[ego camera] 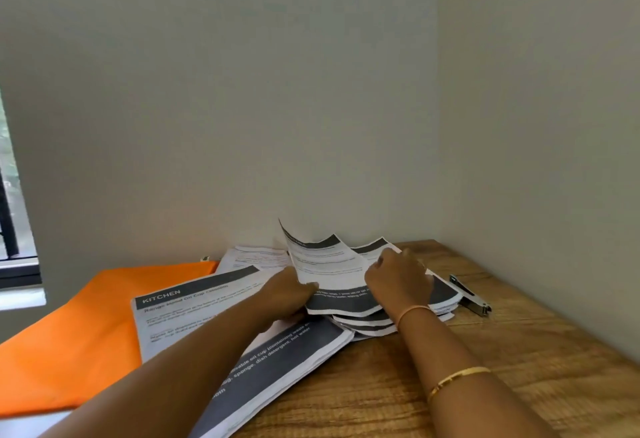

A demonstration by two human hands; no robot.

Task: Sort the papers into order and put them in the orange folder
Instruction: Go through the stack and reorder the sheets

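Flat printed papers [194,313]: left hand [289,294] pinches curled sheet [325,264], right hand [398,278] grips wavy stack [446,294]; smooth orange folder [86,326] at their 9 o'clock.

The orange folder [69,333] lies partly under papers [194,316].

Both forearms bare up to the frame's bottom edge. Right arm: thin orange thread band [412,310] just behind the right hand [398,276], slim shiny gold bangle [457,379] further up the forearm.
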